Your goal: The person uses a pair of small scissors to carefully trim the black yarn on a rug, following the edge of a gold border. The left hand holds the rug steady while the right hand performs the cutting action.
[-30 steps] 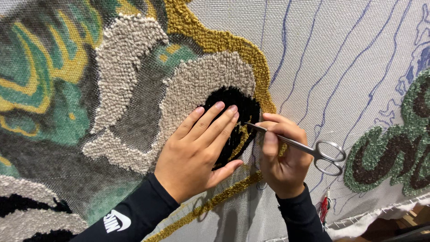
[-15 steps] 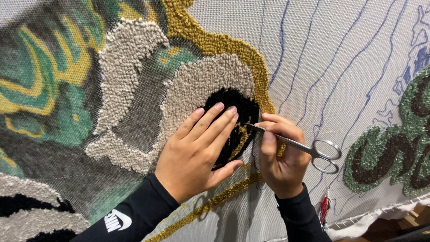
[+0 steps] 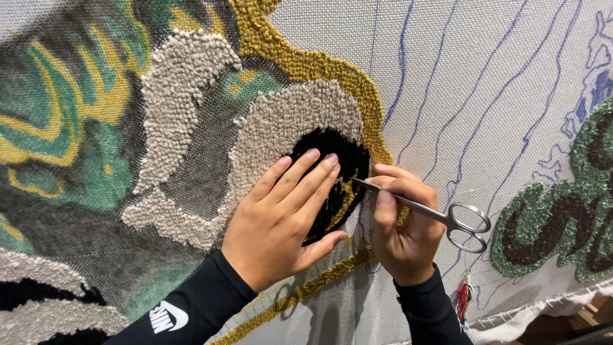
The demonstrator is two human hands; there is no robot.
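Fingers (image 3: 300,182) of left hand (image 3: 281,220) lying flat, pressing black pile (image 3: 335,150); right hand (image 3: 405,233) pinching small scissors (image 3: 440,217), keeping tips shallow near gold border (image 3: 357,89) of backing cloth (image 3: 485,76).

The left hand (image 3: 281,220) lies flat over the lower part of the black tufted patch (image 3: 341,156), so the pile beneath its palm and fingers (image 3: 300,176) cannot be seen; the tips of the scissors (image 3: 447,217) are too thin to tell whether the blades are parted, and the fingers of the right hand (image 3: 405,233) hide part of the shank. The backing cloth (image 3: 485,76) runs off the picture at twelve, three and nine o'clock; the green tufted shape (image 3: 562,211) is cut off at three o'clock; both black sleeves (image 3: 191,310) leave the picture at six o'clock, and the small red thing (image 3: 462,300) by the right wrist is too small to tell.
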